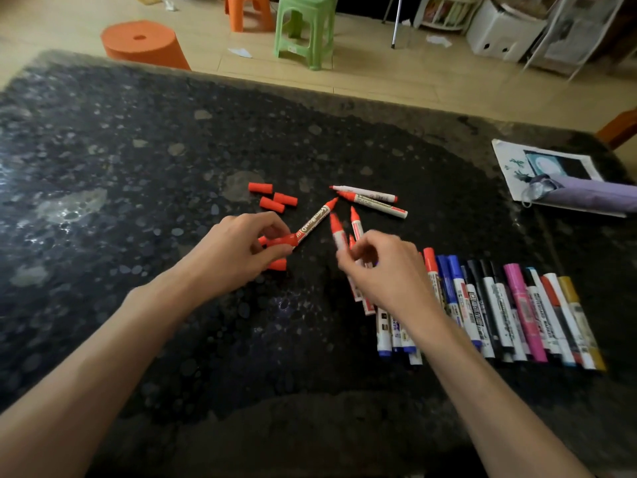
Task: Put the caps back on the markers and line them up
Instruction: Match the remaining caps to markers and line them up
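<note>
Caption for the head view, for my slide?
Left hand holds a red cap, right hand an uncapped red marker, beside a row of capped markers.

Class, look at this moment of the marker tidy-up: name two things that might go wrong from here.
The right hand holds an uncapped red marker beside other bare-tipped ones; a tip may smear fingers or the dark speckled table. Its forearm hovers over the lined-up row of capped markers and might knock it crooked.
</note>
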A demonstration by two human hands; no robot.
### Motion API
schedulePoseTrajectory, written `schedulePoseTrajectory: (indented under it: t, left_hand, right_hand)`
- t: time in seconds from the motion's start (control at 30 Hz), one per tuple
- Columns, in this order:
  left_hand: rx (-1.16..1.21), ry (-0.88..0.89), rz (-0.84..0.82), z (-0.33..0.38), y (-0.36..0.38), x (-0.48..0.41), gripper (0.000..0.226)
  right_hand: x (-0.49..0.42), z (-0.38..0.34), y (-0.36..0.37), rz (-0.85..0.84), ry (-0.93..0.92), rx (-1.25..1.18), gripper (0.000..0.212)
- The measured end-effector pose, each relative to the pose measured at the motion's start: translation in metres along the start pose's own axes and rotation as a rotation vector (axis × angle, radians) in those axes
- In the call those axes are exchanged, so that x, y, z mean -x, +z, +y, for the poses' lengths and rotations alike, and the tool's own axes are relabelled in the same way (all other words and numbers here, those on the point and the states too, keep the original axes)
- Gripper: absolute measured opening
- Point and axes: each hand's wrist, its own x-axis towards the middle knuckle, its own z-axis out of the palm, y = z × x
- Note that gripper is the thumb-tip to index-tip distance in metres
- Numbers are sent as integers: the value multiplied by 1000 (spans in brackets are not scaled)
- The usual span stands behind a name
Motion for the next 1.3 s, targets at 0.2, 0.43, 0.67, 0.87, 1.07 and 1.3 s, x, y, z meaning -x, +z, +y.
schedulePoseTrajectory:
  t: [0.2, 0.43, 0.67, 0.87, 1.07, 1.3]
  left_hand:
    - [70, 63, 50, -1, -5, -2, 8]
    - [123, 82, 44, -3, 0, -4, 10]
    - [39, 140, 43, 4, 5, -6, 6]
    - [56, 157, 46, 5, 4, -6, 11]
    - [138, 180, 40, 10, 11, -6, 15]
    - [130, 244, 149, 21, 21, -3, 13]
  right_hand:
    - [0, 18, -18, -13, -232, -232, 15]
    - [-4, 24, -16, 56, -350, -145, 21]
    - [-2, 22, -17, 35, -362, -140, 23]
    - [-1, 20, -19, 42, -367, -155, 23]
    - [2, 15, -15, -28, -366, -207, 20]
    - [8, 13, -12, 86, -351, -139, 28]
